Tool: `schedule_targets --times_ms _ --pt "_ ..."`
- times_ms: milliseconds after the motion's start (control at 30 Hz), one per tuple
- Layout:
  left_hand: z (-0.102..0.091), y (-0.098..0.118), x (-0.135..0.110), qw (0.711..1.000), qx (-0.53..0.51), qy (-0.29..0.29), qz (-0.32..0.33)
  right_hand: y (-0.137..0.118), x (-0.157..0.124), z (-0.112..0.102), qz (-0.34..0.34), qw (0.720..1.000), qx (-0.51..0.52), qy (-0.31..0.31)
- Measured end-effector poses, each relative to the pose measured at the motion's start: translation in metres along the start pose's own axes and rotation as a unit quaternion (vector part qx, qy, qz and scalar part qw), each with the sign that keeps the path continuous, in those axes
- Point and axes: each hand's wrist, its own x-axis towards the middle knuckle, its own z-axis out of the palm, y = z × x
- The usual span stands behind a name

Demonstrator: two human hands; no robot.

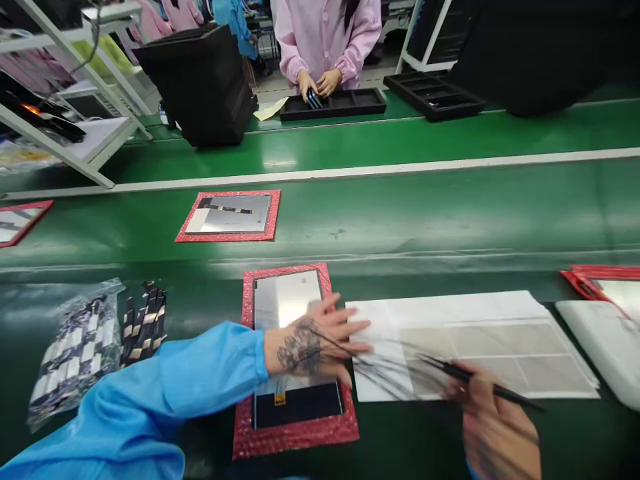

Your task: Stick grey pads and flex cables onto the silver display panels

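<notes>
My left hand point(320, 340) lies flat with fingers stretched out on a silver-and-black panel point(287, 303) that rests on a red bubble-wrap sheet point(295, 433). Its fingertips reach the edge of a white sheet point(475, 333) to the right. My right hand point(495, 430), blurred by motion, is closed round a thin black tool point(480, 380) held over the white sheet's near edge.
Another panel on red wrap point(227, 215) lies on the green conveyor belt point(425, 213). A plastic bag of small parts point(75, 353) and a stack of dark strips point(145, 323) sit at the left. Across the belt a person in pink point(325, 40) handles something over a black tray point(350, 103).
</notes>
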Motion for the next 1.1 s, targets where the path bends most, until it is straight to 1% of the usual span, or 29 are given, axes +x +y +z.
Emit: schedule_targets --times_ms 33,67,100,133,167,233,333,400,433,500,533,567,667,767,867,1033,1100 --pt "0.017 0.012 0.001 0.999 0.024 -0.03 0.015 -0.004 0.006 -0.006 0.032 0.999 0.028 0.002" --pt "0.028 0.02 0.002 0.997 0.049 -0.054 0.024 -0.007 0.01 -0.012 0.051 0.997 0.05 0.004" --pt "0.033 0.023 0.003 0.996 0.065 -0.063 0.022 -0.009 0.013 -0.017 0.056 0.997 0.061 0.005" --pt "0.033 0.022 0.004 0.995 0.077 -0.063 0.016 -0.01 0.015 -0.021 0.047 0.997 0.063 0.008" --pt "0.029 0.018 0.005 0.994 0.085 -0.063 0.014 -0.011 0.016 -0.025 0.035 0.997 0.064 0.011" --pt "0.013 0.005 0.004 0.994 0.087 -0.061 0.023 -0.012 0.018 -0.03 0.016 0.997 0.075 0.014" --pt "-0.012 -0.011 -0.007 0.996 0.067 -0.047 0.035 -0.014 0.019 -0.034 0.008 0.996 0.086 0.004" --pt "-0.018 -0.013 -0.014 0.998 0.053 -0.011 0.032 -0.015 0.021 -0.032 0.004 0.996 0.085 -0.006" --pt "-0.017 -0.011 -0.014 0.998 0.049 0.016 0.029 -0.015 0.022 -0.031 0.002 0.996 0.083 -0.013" --pt "-0.01 -0.002 -0.007 0.996 0.05 0.067 0.03 -0.013 0.023 -0.025 -0.001 0.996 0.079 -0.03" --pt "-0.004 0.004 0.001 0.994 0.059 0.079 0.034 -0.011 0.023 -0.022 -0.001 0.997 0.075 -0.037" --pt "0.003 0.01 0.011 0.993 0.074 0.078 0.041 -0.008 0.023 -0.019 -0.001 0.997 0.07 -0.043" --pt "0.019 0.023 0.045 0.991 0.119 0.029 0.054 0.0 0.022 -0.011 -0.007 0.998 0.051 -0.042" --pt "0.03 0.023 0.068 0.991 0.123 -0.019 0.039 0.005 0.022 -0.008 -0.016 0.999 0.029 -0.031" --pt "0.038 0.016 0.07 0.994 0.107 -0.026 0.026 0.005 0.02 -0.008 -0.019 0.999 0.014 -0.03" --pt "0.044 0.012 0.063 0.997 0.076 0.012 0.023 0.003 0.017 -0.009 -0.023 0.999 -0.011 -0.037" --pt "0.044 0.013 0.063 0.997 0.068 0.021 0.026 0.004 0.017 -0.01 -0.025 0.999 -0.017 -0.027"
